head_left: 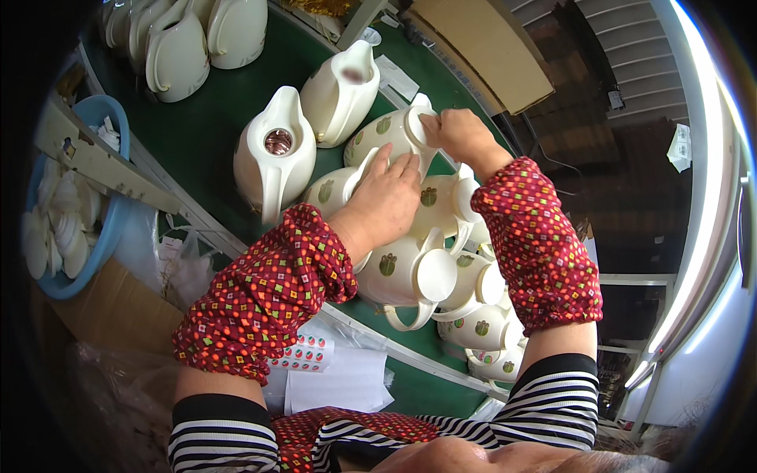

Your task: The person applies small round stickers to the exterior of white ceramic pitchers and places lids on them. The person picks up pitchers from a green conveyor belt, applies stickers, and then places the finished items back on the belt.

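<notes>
Jug (372,142), one of at least six decorated ones lying sideways on the green belt (225,102), meets the right hand (464,138), curled narrow at its single round lid (417,130), though I cannot tell whether it grips. The left hand (380,201) lies with fingers extended over a neighbouring jug (325,189). Two upright open jugs (256,167) stand nearby, and one blue basin (111,235) holds white pieces (69,221).

Your green desk (213,118), edged in pale metal, slants from upper left to lower right. To your right, you have a grey slatted panel (623,51), metal framing (637,280), a long bright strip light (712,142) and a pale wall (716,366).
</notes>
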The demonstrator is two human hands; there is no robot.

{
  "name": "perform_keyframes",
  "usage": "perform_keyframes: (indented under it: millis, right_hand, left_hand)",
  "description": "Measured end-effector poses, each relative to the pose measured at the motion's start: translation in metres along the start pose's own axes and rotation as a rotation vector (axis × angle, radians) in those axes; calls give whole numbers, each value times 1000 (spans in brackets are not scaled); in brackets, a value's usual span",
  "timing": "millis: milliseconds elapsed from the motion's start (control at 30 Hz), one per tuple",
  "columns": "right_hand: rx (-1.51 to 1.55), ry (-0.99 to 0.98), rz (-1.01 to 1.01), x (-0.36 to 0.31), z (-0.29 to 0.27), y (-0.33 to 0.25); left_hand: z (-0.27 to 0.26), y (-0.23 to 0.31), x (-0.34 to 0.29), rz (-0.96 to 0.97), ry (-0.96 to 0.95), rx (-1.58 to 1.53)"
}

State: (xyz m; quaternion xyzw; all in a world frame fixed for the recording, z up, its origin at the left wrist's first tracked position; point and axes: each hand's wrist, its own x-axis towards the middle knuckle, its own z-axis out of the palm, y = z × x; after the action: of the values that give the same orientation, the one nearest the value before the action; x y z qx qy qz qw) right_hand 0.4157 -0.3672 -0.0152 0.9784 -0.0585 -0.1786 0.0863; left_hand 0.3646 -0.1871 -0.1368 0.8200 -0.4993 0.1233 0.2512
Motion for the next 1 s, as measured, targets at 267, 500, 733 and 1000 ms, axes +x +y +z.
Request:
perform_keyframes:
  millis: [267, 500, 733, 1000]
  right_hand:
    - [51, 47, -357, -8, 6, 27]
    - [-39, 58, 157, 0, 16, -23]
    - [-90, 72, 441, 15, 42, -12]
    - [-21, 521, 51, -39, 0, -106]
  left_hand:
    - [4, 4, 1, -9, -9, -19]
    - [3, 5, 3, -20, -103, -53]
    - [7, 16, 11, -81, 115, -347]
    - [-126, -19, -131, -162, 572, -362]
